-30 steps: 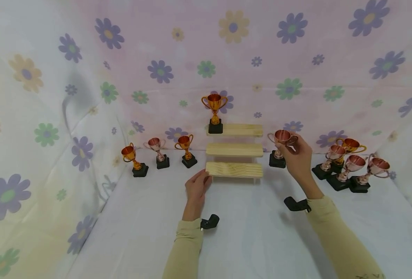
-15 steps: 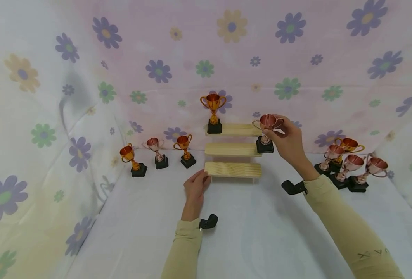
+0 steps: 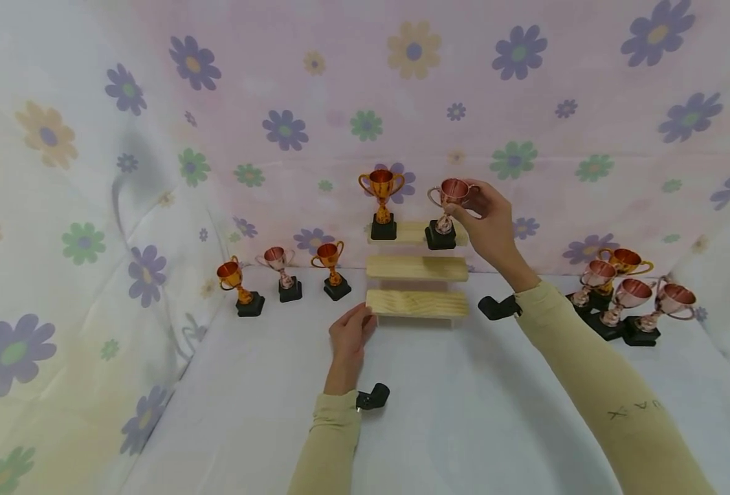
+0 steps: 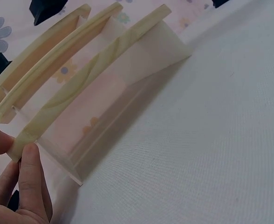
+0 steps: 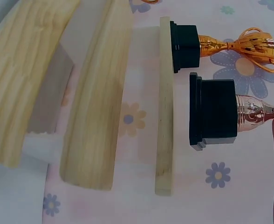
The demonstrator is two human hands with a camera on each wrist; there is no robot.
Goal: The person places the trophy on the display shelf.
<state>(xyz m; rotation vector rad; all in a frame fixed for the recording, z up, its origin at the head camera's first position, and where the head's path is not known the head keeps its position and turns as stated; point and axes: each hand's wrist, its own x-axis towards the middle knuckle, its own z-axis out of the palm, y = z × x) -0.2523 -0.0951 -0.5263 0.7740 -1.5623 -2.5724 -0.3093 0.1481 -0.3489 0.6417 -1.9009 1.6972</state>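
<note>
My right hand holds a rose-gold trophy cup by its bowl, upright at the right part of the top shelf. In the right wrist view a gap shows between its black base and the top board. A gold trophy stands at the left end of that top board. With thumb and fingers, my left hand pinches the left end of the lowest board of the three-step wooden stand; the left wrist view shows this grip on the board closely.
Left of the stand are two gold trophies with a rose-gold trophy between them. Several trophies cluster at the right, among them a rose-gold one and a gold one. Flowered cloth hangs behind the white tabletop.
My right hand has carried the rose-gold trophy up and left, from beside the stand's right end to over the top shelf. My left hand keeps its hold on the lowest board.
</note>
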